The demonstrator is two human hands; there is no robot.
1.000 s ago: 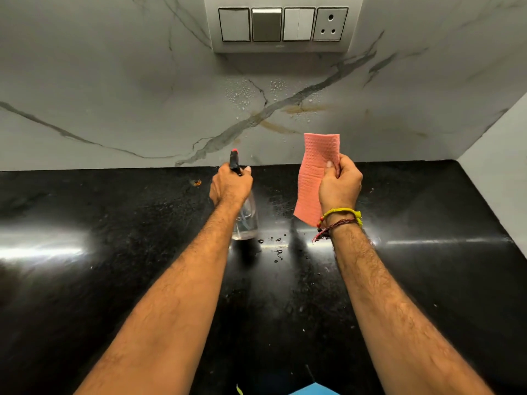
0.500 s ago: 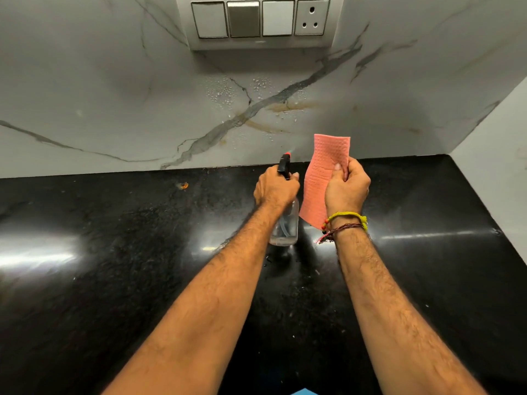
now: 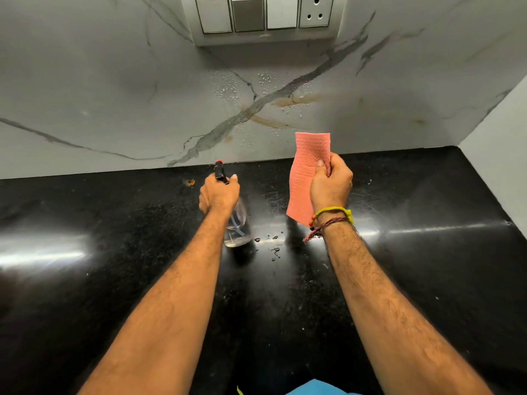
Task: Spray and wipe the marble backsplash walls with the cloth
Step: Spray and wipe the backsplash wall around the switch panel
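My left hand [image 3: 219,193] grips a clear spray bottle [image 3: 238,226] with a black and red nozzle that points at the white marble backsplash [image 3: 114,89]. The bottle is held just above the black counter. My right hand [image 3: 330,183] holds a pink cloth [image 3: 306,172] upright, a little in front of the wall. Spray droplets [image 3: 228,86] and brown stains [image 3: 291,101] sit on the marble along a grey vein, below the switch panel.
A switch and socket panel [image 3: 265,15] juts from the wall at the top. The glossy black counter [image 3: 114,252] carries a few water drops [image 3: 271,246] and an orange speck [image 3: 189,182]. A white side wall [image 3: 502,155] closes the right corner.
My left hand with the bottle swung right toward the cloth, then came back left. The right hand kept the cloth raised. The camera view shifted slightly.
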